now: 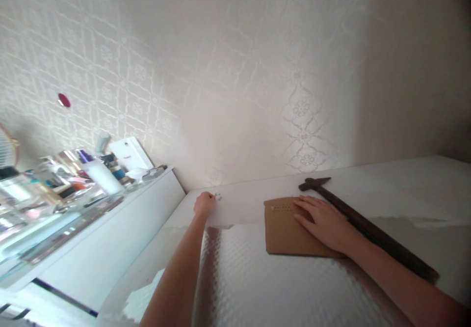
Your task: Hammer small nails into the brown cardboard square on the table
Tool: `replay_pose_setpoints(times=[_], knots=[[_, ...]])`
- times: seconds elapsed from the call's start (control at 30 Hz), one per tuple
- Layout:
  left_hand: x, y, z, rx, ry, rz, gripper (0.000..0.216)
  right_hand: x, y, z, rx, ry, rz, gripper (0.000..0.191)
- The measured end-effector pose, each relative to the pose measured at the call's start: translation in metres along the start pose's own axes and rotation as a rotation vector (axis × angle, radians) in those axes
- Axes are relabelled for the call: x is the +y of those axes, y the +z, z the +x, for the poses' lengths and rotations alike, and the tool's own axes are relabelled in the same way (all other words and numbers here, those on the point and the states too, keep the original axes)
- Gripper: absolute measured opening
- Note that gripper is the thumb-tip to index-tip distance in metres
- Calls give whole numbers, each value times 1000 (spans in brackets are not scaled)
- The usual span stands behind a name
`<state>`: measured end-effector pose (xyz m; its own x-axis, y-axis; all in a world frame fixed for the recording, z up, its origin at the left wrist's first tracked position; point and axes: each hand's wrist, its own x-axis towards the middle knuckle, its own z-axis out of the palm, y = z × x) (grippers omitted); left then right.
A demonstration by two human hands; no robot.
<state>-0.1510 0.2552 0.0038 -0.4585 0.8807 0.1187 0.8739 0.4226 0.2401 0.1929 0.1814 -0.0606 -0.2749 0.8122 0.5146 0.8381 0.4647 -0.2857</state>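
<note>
My right hand [326,221] lies flat on a brown cardboard piece [290,236], its fingers stretched out over the right part. Rows of small dots or holes run along the cardboard's upper edge, with a tiny shiny bit [273,208] at their left end. Beyond that hand a dark hammer [353,215] lies slantwise, its head toward the wall. Over to the left, my left hand [204,203] rests on the white surface with fingers drawn together. Beside its fingertips are several tiny light pieces [218,197], too small to name. Whatever the fingers pinch is hidden.
A silvery quilted mat [250,283] lies in front of the cardboard. To the left stands a white cabinet [110,238], its top crowded with bottles, a white box [129,154] and other small items. Patterned wallpaper [235,96] rises behind the white surface.
</note>
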Motion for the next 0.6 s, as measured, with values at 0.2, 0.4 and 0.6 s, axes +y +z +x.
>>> replay_pose_setpoints(times=[0.2,0.4,0.6], knots=[[-1,-5,-8,-3,-1,33,25,-1,0,0,4,5,-5,43],[4,-7,-15,6,9,80,23,-5,-2,1,-8,9,-20,43],[9,-7,-15,6,14,122,23,-11,-8,1,-37,33,-36,42]])
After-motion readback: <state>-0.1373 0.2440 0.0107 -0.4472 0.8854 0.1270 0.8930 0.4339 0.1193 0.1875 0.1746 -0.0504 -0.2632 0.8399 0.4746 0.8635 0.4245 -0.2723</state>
